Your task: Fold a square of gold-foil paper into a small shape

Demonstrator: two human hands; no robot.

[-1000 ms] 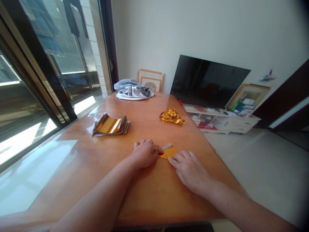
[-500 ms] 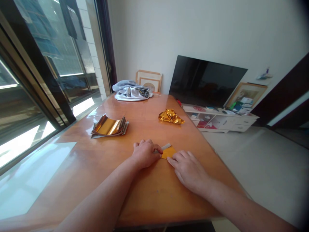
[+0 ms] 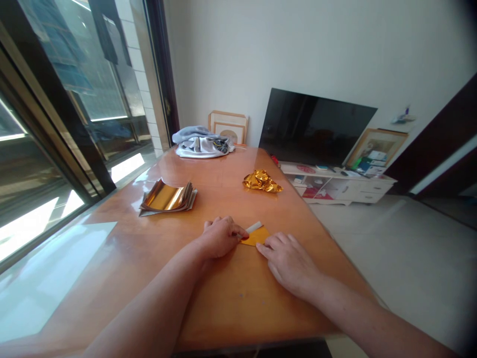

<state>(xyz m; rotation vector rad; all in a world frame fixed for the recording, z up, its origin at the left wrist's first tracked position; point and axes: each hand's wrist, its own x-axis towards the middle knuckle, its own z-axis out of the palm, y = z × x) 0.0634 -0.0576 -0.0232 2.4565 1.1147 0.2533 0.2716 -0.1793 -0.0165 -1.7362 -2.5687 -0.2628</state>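
We see bright daylight entering through the window [image 3: 102, 94] at left, laying pale glare on the table [image 3: 219, 181] (the television [image 3: 316, 127] gives back only dim reflections), while the right corners darken and blur.

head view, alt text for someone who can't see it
A person's left hand and right hand touch a small gold sheet with a grey strip on a brown table. Beyond lie a stack of gold sheets at left and crumpled gold foil at right, with bundled cloth at the far end.
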